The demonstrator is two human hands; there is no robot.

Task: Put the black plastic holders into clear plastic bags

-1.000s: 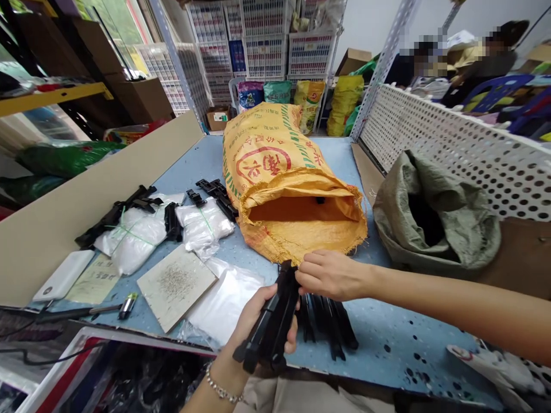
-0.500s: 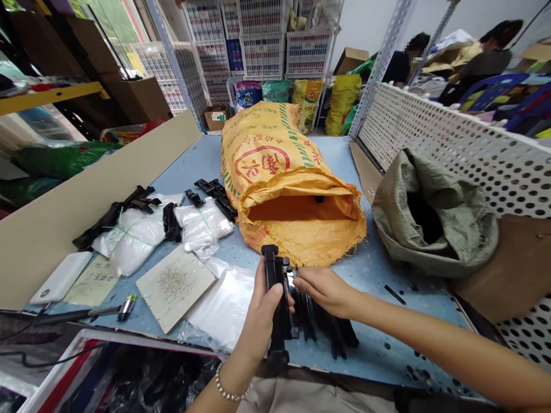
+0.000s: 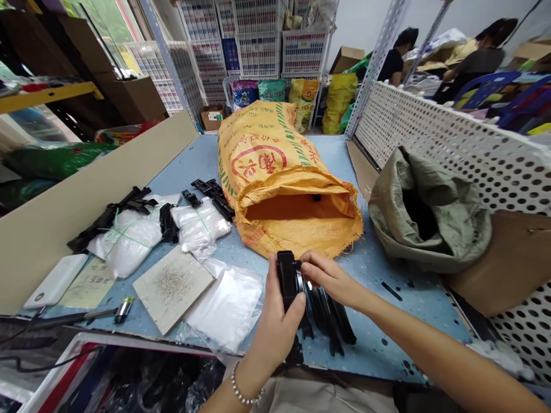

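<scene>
My left hand (image 3: pixel 279 327) is wrapped round a long black plastic part (image 3: pixel 287 275), held upright near the table's front edge. At the upper right side of that part, the bent fingers of my right hand (image 3: pixel 329 278) are pinched; what they grip is mostly hidden behind the fingertips. Several long black strips (image 3: pixel 333 324) lie on the blue table just below my right hand. Directly beyond both hands lies a yellow-orange woven sack (image 3: pixel 262 137), its frayed mouth gaping toward me.
To the left are clear plastic bags (image 3: pixel 224 304), a square board (image 3: pixel 172 287), a hammer (image 3: pixel 123 310), a white device (image 3: pixel 55 281) and bundled bags (image 3: pixel 133 232) among black parts. A grey-green sack (image 3: pixel 430 241) stands right, by a perforated white panel (image 3: pixel 439 126). Two people sit beyond it.
My left hand has turned and tipped the black part, its top now facing me more. My right hand stays at its side, slightly higher. The camera view has shifted a little.
</scene>
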